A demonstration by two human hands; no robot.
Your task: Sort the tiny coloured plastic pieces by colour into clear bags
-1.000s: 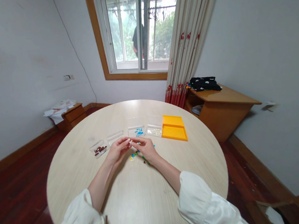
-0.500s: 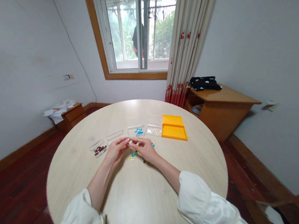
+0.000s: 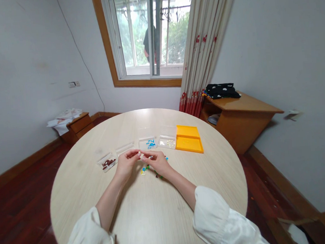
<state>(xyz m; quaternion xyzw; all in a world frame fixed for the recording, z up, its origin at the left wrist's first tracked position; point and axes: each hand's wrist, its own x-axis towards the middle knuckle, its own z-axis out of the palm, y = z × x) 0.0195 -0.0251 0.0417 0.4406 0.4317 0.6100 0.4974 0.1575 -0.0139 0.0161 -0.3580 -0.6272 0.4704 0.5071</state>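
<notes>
My left hand and my right hand meet above the middle of the table, fingertips pinched together. Between them is a small white piece, partly covered by the fingers; its exact shape is too small to tell. Loose coloured pieces, blue, green and yellow, lie on the table just below the hands. A few darker ones lie beside my right wrist. Behind the hands stands a clear box with blue pieces. Left of my left hand is a clear box with dark red pieces.
The round wooden table carries another clear box, one with pale pieces, and an open yellow case at the back right. A wooden desk with black cloth stands beyond the table's right edge.
The fingertips have shifted slightly around the small white piece, and more of it shows. Boxes and loose pieces stay where they were.
</notes>
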